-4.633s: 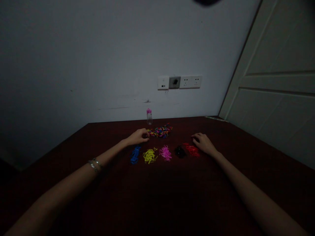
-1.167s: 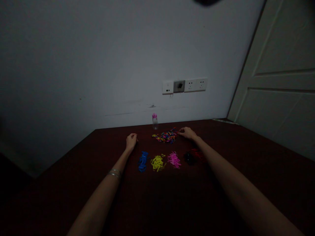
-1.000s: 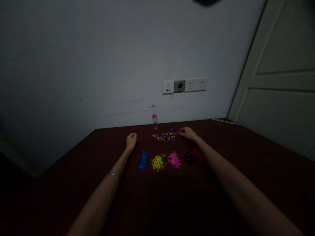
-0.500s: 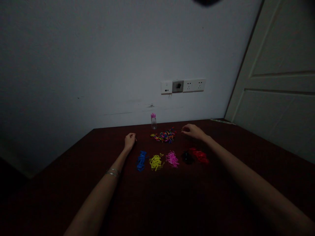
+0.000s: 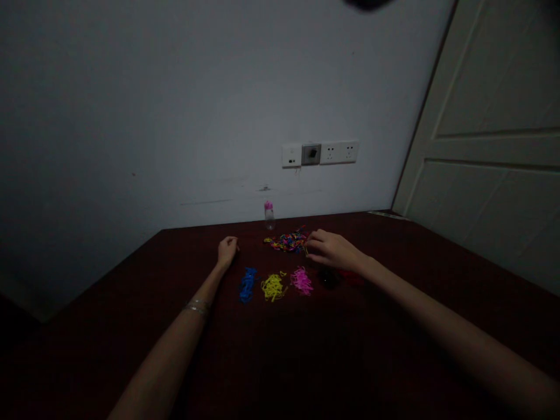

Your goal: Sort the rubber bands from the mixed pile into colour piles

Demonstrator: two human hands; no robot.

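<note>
Bright little loops in mixed colours lie in a messy pile (image 5: 286, 241) on the dark bench (image 5: 210, 361), in front of the wall (image 5: 210, 116). They look like tiny rubber bands, so they should be very light, soft and stretchy. They should not break from a drop, but they may stick together and get tangled. A good place to pinch one would be a loose end poking out at the edge. The right hand (image 5: 335, 249) is at the right side of that pile, with its fingers bent and close together. A thin yellowish bit shows at their tips, but it is too dark to tell if they pinch it. The left hand (image 5: 227, 252) rests on the bench, its fingers curled in, and I cannot tell if they hold anything. Nearer to us sit a blue heap (image 5: 247, 286), a yellow heap (image 5: 273, 287), a pink heap (image 5: 301, 281), a black heap (image 5: 327, 278) and a dim red heap (image 5: 352, 277). Behind the mixed pile stands a see-through bottle (image 5: 270, 220) with a pink top; I cannot tell what is inside.
</note>
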